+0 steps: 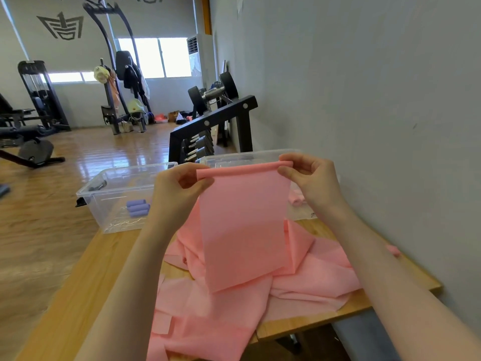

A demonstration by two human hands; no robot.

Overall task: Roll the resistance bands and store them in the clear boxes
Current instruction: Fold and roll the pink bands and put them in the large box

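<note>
Pink resistance band (244,230) hangs between the two raised hands, its long axis running downward from them to the heap of pink bands (234,303) on the table (78,295) below. Its top edge is turned over into a thin roll lying crosswise, from one hand to the other. The left hand (179,188) pinches the left end of that roll between thumb and curled fingers; the right hand (309,178) pinches the right end the same way. Just beyond the left hand stands a clear box (104,188) holding a few rolled purple bands (138,208). Behind the right hand sits a second clear box (234,158), with rolled pink bands (296,199) showing beside that hand's wrist. A small pink roll (393,250) lies on the table just right of the right forearm.
</note>
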